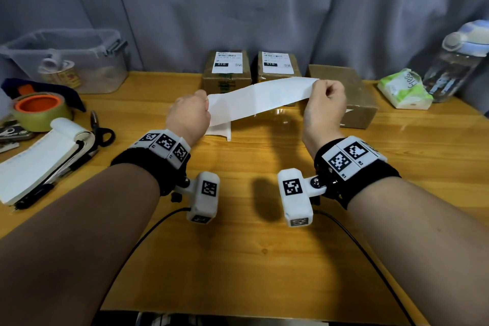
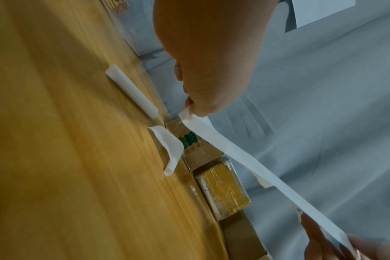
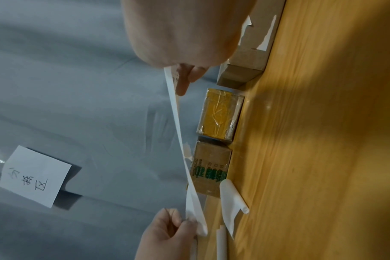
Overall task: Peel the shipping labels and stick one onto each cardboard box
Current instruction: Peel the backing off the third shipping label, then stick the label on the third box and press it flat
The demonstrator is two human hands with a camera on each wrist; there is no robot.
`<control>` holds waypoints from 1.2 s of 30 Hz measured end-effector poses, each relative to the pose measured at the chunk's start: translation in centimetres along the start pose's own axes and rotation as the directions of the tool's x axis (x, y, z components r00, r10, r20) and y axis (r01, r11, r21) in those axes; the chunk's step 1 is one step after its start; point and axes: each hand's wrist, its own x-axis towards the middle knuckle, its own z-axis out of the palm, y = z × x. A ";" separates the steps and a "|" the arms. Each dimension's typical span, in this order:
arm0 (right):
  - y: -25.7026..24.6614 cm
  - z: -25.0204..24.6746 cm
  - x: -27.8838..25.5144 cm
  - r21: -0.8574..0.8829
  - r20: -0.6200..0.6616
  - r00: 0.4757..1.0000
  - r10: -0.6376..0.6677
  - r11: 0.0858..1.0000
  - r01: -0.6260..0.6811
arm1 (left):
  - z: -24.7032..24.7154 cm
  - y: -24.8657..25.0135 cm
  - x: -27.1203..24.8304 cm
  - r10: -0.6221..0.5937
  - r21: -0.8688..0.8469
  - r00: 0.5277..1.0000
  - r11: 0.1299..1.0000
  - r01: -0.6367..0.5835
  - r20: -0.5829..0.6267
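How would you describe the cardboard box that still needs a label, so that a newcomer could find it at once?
Look along the far edge of the wooden table, against the grey curtain, where three cardboard boxes stand in a row. The one you want is the rightmost box, behind the right hand. Unlike its two neighbours, its top is bare brown card, without a white shipping label.

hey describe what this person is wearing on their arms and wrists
Bare forearms, no sleeves. Each wrist carries a black fabric band topped with white blocks printed with black square markers: left band, right band. A white boxy camera hangs under each wrist, left and right, each marked too, with a thin black cable trailing back.
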 end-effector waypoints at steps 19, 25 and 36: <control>-1.8 -0.3 0.6 0.095 0.179 0.983 0.043 0.994 -0.061 | -0.8 -0.4 0.0 -0.081 -0.513 0.991 0.858 0.013 -0.110; -1.4 -0.1 -0.3 -0.004 0.411 0.910 0.053 0.998 -0.057 | -0.1 0.2 -0.8 0.033 -0.378 0.998 0.926 -0.011 0.052; -1.0 0.8 -0.8 -0.096 0.529 0.837 0.141 0.990 -0.106 | -2.6 2.3 -0.9 0.068 -0.524 0.996 0.847 -0.088 -0.058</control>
